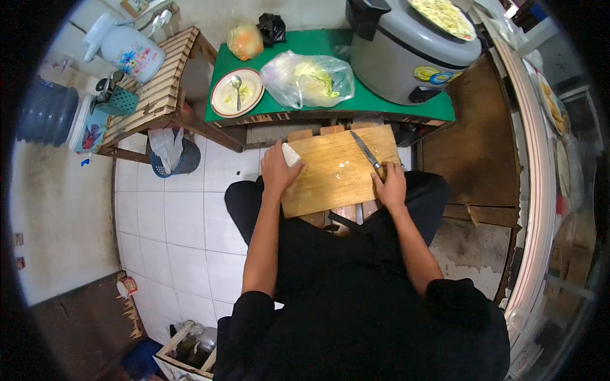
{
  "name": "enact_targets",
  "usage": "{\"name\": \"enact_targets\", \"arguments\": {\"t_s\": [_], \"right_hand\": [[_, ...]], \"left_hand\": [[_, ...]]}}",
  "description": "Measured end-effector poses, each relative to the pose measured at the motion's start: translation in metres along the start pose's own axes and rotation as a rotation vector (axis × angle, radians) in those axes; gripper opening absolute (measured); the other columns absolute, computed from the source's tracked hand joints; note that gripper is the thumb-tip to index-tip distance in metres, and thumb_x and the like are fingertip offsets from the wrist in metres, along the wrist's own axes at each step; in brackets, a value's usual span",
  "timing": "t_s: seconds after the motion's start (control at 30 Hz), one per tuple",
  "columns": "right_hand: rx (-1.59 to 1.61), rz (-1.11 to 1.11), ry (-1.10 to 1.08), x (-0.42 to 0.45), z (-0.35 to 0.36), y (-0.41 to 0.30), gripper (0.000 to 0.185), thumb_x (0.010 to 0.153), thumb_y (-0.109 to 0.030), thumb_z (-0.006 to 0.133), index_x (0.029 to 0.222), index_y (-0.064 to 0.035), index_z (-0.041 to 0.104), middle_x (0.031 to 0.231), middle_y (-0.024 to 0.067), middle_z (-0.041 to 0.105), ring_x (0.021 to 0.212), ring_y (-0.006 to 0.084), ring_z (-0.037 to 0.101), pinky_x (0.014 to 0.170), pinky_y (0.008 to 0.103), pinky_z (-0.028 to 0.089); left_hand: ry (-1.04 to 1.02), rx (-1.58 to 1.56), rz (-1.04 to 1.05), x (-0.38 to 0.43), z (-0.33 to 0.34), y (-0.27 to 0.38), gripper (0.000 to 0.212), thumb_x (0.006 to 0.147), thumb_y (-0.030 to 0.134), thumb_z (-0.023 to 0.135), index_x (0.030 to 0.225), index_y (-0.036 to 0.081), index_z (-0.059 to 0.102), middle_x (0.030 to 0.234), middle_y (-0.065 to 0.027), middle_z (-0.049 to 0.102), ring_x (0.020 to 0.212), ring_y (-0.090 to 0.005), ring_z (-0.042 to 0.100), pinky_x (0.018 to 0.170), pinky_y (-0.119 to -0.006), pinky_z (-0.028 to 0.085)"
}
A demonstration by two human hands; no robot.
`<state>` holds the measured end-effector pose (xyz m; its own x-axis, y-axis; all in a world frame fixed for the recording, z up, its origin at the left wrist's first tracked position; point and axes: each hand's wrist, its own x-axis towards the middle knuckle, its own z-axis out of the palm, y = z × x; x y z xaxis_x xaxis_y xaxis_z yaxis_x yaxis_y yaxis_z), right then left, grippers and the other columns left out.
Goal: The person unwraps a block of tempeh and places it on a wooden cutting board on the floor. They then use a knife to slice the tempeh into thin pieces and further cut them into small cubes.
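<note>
A wooden cutting board (329, 185) lies tilted across my lap, with small white scraps (344, 165) on its middle. At its upper left corner my left hand (278, 169) grips a whitish block (290, 155) between thumb and fingers. Whether the block is food or something else, I cannot tell. The knife (364, 147) rests along the right side of the board, its blade pointing away from me. My right hand (393, 183) is closed around its wooden handle, which the fingers partly hide.
Ahead stands a low green-topped table (314, 40) bearing a plate (221, 102) with a spoon (237, 88), a plastic bag of cabbage (312, 81) and a large rice cooker (410, 52). Leftward are a slatted wooden stand (157, 90) and a bin (183, 159). A glass display case (572, 219) borders the right.
</note>
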<state>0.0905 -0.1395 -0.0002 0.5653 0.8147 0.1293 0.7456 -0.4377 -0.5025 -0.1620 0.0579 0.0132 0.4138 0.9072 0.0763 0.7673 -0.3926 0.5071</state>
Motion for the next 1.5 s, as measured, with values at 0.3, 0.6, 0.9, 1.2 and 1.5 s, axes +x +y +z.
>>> {"name": "enact_targets", "arguments": {"t_s": [0.3, 0.6, 0.9, 1.2, 1.5], "right_hand": [[0.224, -0.082, -0.241, -0.053, -0.001, -0.03, 0.03, 0.102, -0.029, 0.049, 0.102, -0.0013, 0.059, 0.096, 0.0242, 0.063, 0.09, 0.0464, 0.061, 0.076, 0.0545, 0.048], [0.082, 0.108, -0.3, -0.073, -0.007, -0.032, 0.034, 0.103, -0.032, 0.047, 0.099, -0.0003, 0.059, 0.089, 0.0253, 0.068, 0.084, 0.0474, 0.064, 0.074, 0.0555, 0.05], [0.228, -0.01, -0.256, -0.088, 0.011, -0.043, 0.028, 0.099, -0.029, 0.055, 0.102, -0.0013, 0.053, 0.101, 0.0271, 0.06, 0.09, 0.0485, 0.061, 0.075, 0.0565, 0.049], [0.129, 0.154, 0.018, -0.064, -0.003, -0.011, 0.03, 0.1, -0.032, 0.053, 0.104, -0.0022, 0.053, 0.101, 0.0231, 0.061, 0.089, 0.046, 0.061, 0.073, 0.0545, 0.048], [0.009, 0.278, 0.183, -0.039, -0.001, -0.004, 0.029, 0.097, -0.028, 0.057, 0.092, -0.0004, 0.055, 0.085, 0.0249, 0.065, 0.08, 0.0455, 0.063, 0.07, 0.0545, 0.048]], "left_hand": [[0.217, -0.154, -0.06, -0.031, 0.013, -0.001, 0.07, 0.072, 0.033, 0.085, 0.128, 0.0, 0.058, 0.113, -0.0197, 0.06, 0.109, -0.0389, 0.056, 0.095, -0.046, 0.046], [0.391, -0.154, 0.053, -0.081, 0.04, 0.001, 0.075, 0.076, 0.029, 0.083, 0.136, -0.001, 0.051, 0.121, -0.019, 0.057, 0.115, -0.0383, 0.052, 0.099, -0.047, 0.041], [0.325, -0.302, 0.07, -0.088, 0.051, 0.02, 0.079, 0.072, 0.026, 0.086, 0.137, 0.001, 0.05, 0.129, -0.0187, 0.056, 0.121, -0.0369, 0.052, 0.105, -0.045, 0.041], [0.295, -0.31, 0.101, -0.091, 0.048, 0.016, 0.079, 0.072, 0.026, 0.086, 0.137, 0.0, 0.049, 0.128, -0.0194, 0.056, 0.121, -0.0375, 0.051, 0.104, -0.046, 0.04], [0.322, -0.299, 0.15, -0.091, 0.047, 0.015, 0.078, 0.071, 0.025, 0.086, 0.135, -0.001, 0.05, 0.125, -0.0203, 0.057, 0.119, -0.0381, 0.052, 0.103, -0.046, 0.041]]}}
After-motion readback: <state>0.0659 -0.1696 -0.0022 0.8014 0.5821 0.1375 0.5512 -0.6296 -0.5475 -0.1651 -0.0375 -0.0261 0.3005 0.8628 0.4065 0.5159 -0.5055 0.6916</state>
